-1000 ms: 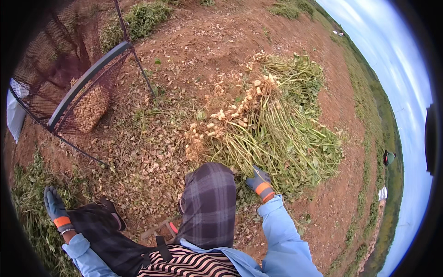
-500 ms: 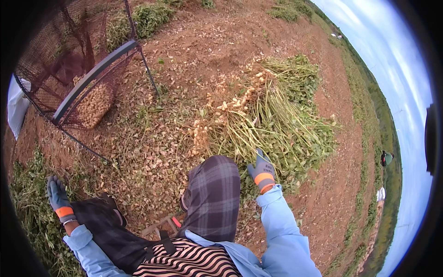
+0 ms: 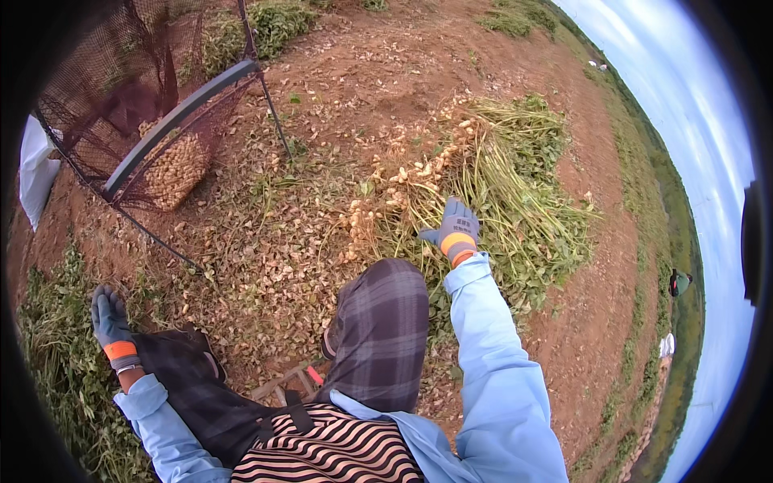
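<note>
My right hand (image 3: 453, 228), in a grey glove with an orange cuff, reaches over a pile of pulled peanut plants (image 3: 523, 201). It lies on or just above their stems, thumb held apart from the fingers, and I see nothing gripped. Clusters of pale peanuts (image 3: 419, 173) hang on the roots at the pile's left and far side. Off to the left, my left hand (image 3: 109, 319) wears a matching glove. Its fingers are stretched out with nothing in them, beside my knee and near green leafy plants (image 3: 56, 354).
At the upper left stands a dark mesh net on a frame with a grey curved bar (image 3: 181, 125); a heap of peanuts (image 3: 173, 173) lies in it. A white sack (image 3: 36, 173) is behind it. Fallen leaves (image 3: 266, 266) cover the reddish soil. A distant person (image 3: 681, 282) is at right.
My right hand has moved forward from the near edge of the pile, farther over the stems toward the peanut clusters. My left hand stays beside my knee. The view has shifted slightly.
</note>
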{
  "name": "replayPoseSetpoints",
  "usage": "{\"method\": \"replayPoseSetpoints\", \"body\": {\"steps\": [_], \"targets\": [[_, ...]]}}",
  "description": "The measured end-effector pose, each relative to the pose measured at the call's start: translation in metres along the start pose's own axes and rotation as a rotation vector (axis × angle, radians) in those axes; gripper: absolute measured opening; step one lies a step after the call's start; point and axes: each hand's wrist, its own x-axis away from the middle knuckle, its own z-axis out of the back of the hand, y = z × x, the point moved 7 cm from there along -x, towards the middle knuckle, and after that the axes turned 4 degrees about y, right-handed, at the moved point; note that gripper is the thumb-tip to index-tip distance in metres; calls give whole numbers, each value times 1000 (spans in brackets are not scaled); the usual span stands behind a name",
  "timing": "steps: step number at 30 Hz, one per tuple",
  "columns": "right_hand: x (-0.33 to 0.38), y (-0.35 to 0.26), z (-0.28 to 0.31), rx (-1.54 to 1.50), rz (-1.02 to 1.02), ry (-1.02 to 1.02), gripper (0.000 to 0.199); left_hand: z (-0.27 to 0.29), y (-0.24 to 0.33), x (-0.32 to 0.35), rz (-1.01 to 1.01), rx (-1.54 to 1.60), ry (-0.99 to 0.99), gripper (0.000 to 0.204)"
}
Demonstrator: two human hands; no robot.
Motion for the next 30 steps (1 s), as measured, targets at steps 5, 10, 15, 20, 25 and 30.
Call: {"method": "replayPoseSetpoints", "body": {"steps": [5,10,15,20,25,30], "targets": [[14,-6,-83,130,-67,-109,63,-15,13,14,-7,-23,22,29],[29,0,-92,-32,-282,-331,63,-15,13,13,-1,33,28,27],[49,-10,-50,-279,-155,-213,58,-39,5,25,25,-18,-28,26],[64,-46,-9,-442,116,-96,57,-148,-22,85,231,14,-349,33],[53,-78,18,-499,230,-111,56,-263,-78,165,516,-71,-794,44],[42,-120,72,-669,345,-89,47,-337,-118,206,704,20,-989,99]]}}
